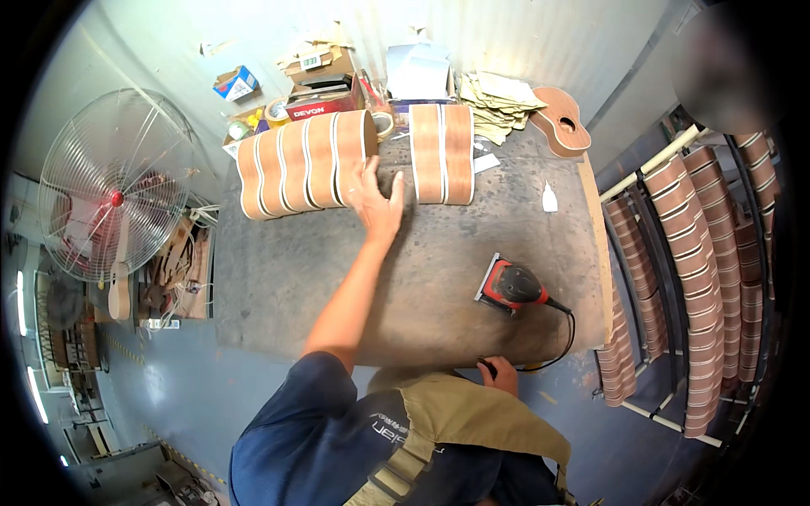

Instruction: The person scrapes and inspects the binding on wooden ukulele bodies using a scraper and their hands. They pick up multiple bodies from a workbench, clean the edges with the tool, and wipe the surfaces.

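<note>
Wooden bodies (302, 160) sit by the spread left grip (377, 198), contact unclear; right grip (503, 376) holds a black object (487, 368).

So I'm in a dark navy tee (274, 434), short sleeves, with the left sleeve (319, 386) a bit creased and my forearm (346, 308) bare below it. There's pale lettering (390, 428) on the front, partly covered by a wide, flat khaki strap (419, 428) with a chunky slider-type buckle (391, 481). A big piece of khaki cloth (494, 413), kinda apron-looking, spreads over my right side, just off the table's (278, 325) near edge. Left hand (375, 198) and right hand (501, 377) are both bare.
</note>
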`<state>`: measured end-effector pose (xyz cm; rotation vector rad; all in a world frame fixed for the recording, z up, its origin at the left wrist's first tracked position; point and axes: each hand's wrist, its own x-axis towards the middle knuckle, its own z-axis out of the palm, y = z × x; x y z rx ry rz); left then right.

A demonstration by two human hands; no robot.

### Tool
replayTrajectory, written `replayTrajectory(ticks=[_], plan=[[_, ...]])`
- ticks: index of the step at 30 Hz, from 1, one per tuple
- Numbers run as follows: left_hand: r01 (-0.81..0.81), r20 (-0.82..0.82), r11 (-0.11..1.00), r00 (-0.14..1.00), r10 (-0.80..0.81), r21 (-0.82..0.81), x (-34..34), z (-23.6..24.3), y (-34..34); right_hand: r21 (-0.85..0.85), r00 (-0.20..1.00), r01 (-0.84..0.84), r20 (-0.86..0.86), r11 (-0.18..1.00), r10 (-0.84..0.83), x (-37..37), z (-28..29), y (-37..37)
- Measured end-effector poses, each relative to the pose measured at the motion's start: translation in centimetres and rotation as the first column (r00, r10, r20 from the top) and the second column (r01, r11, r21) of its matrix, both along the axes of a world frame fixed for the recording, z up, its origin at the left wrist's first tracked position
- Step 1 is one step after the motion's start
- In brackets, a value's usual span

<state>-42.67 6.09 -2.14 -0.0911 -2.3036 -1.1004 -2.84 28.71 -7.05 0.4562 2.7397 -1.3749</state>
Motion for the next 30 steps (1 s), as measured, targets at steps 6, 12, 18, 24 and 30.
replayTrajectory(ticks=[6, 12, 18, 24, 30], plan=[[-0.173, 0.020, 0.831, 0.976, 0.216, -0.528, -1.1, -3.1, -3.5, 0.044, 0.996, -0.073, -0.038, 0.996, 0.075, -0.7, -0.6, 0.7], [0.043, 0.053, 0.911, 0.998, -0.024, -0.410, -1.5, -3.5, -2.2, 0.052, 0.988, -0.119, -0.089, 0.992, 0.123, -0.6, -2.3, 2.3], [-0.076, 0.203, 0.961, 0.970, 0.132, -0.265, 1.2, -2.4, -5.0, -0.015, 0.977, -0.207, -0.058, 0.978, 0.206, -1.9, -1.7, 1.3], [-0.023, 0.415, 0.984, 0.905, 0.096, -0.178, 20.0, 1.2, -8.5, -0.051, 0.957, -0.204, -0.222, 0.978, 0.188, -4.9, 0.3, -3.5], [0.153, 0.660, 0.968, 0.751, 0.016, -0.197, 35.0, 3.7, -10.1, 0.025, 0.810, -0.192, -0.560, 0.981, 0.173, -11.8, 10.0, -11.8]])
